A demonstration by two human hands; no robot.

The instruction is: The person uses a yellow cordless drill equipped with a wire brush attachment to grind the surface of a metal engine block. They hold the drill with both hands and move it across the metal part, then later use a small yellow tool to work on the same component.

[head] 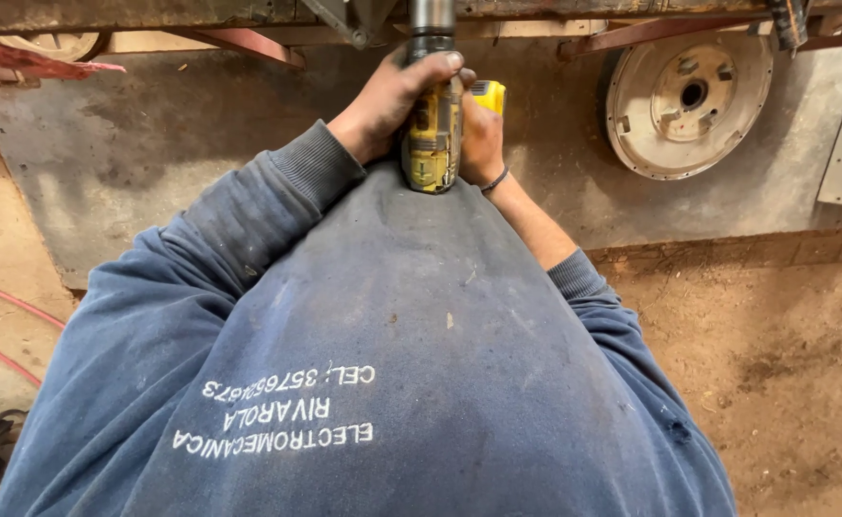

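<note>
Two grimy hands, left hand point(390, 101) and right hand point(479, 142), wrap tight around a yellow-and-black plastic power driver point(432, 134) at far centre, pressed against the rusty metal frame point(153, 13); right lies a round pale metal disc point(687, 101).

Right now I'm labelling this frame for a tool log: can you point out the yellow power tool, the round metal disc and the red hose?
yellow power tool point(432, 144), head view, on its body.
round metal disc point(689, 101), head view, near its hub.
red hose point(9, 302), head view, mid-length.
</note>
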